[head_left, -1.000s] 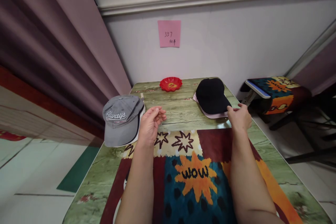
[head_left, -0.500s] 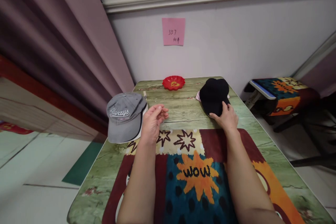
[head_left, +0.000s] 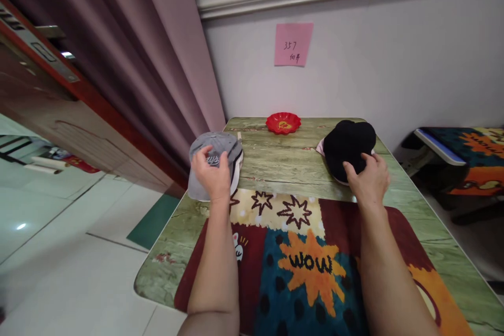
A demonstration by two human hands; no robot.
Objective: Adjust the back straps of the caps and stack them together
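Note:
A grey cap [head_left: 200, 184] with white lettering lies at the table's left edge, with a whitish item partly showing beneath its right side. Over its front hovers my left hand [head_left: 214, 173], thumb and fingers apart, covering part of the lettering; whether it touches the cap cannot be made out. On the right side of the table is a black cap [head_left: 346, 142] with pale pink showing under its edges. My right hand [head_left: 369, 178] is at the near right part of that cap, fingers spread and curved, holding nothing.
A red scalloped dish [head_left: 283, 123] sits at the table's back edge, below a pink note [head_left: 293, 44] on the wall. A patterned mat [head_left: 311, 262] covers the near part of the table [head_left: 157, 268]. A curtain hangs at left; another mat-covered table stands at right.
My left hand has moved left, from beside the grey cap to over its front. My right hand has drawn slightly back from the black cap with fingers spread. The view has turned left.

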